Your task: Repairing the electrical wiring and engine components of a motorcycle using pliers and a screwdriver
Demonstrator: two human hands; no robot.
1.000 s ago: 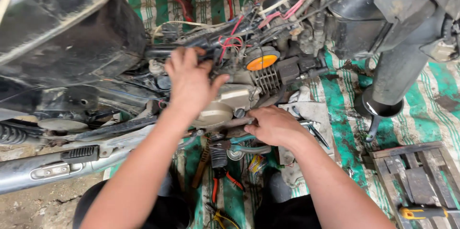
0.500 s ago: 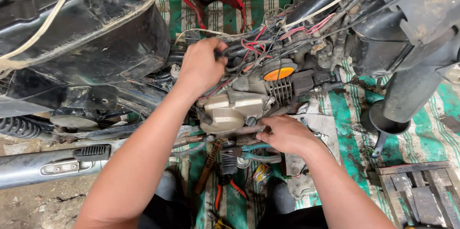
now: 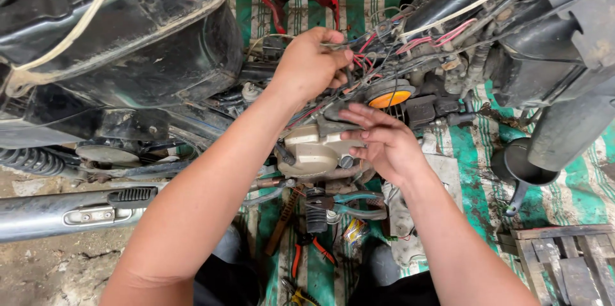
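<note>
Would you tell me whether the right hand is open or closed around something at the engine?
Open: the right hand has its fingers spread flat, fingertips resting against the beige engine cover, gripping nothing.

- L hand (image 3: 312, 66): arm stretched fwd, fingers curled shut in a loose fist, knuckles up.
- R hand (image 3: 383, 142): lower, fingers spread flat, pointing left, open.

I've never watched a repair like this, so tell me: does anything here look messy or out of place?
Yes. A loose tangle of red and black wires hangs exposed above the beige metal engine cover, gripped by the left hand. Red-handled pliers and other tools lie scattered on the stained green striped mat.
</note>
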